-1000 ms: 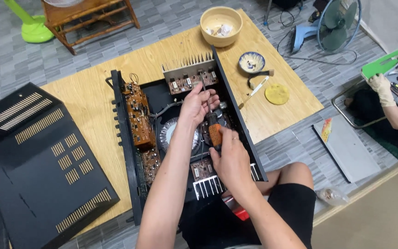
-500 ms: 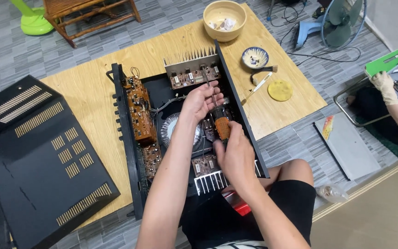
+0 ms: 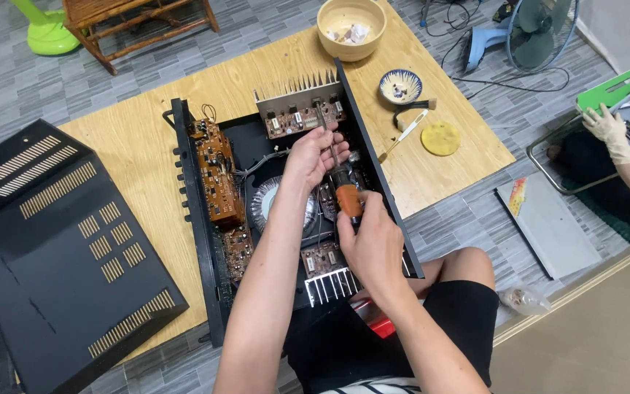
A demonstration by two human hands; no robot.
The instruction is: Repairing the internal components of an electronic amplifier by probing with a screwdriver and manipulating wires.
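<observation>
Both hands reach forward, left hand (image 3: 311,157) fingers pinched, right hand (image 3: 372,244) fisted closed.

Orange-handled screwdriver (image 3: 347,197) — brown circuit board (image 3: 216,171), black slotted cover (image 3: 52,241).

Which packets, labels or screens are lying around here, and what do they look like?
No screens show.
Flat grey panel, on the floor right of the wooden board: rectangular, with a small red-and-yellow label at its near corner.
Clear plastic bag, on the floor beside the knee: small and crumpled, with brownish bits inside.
</observation>
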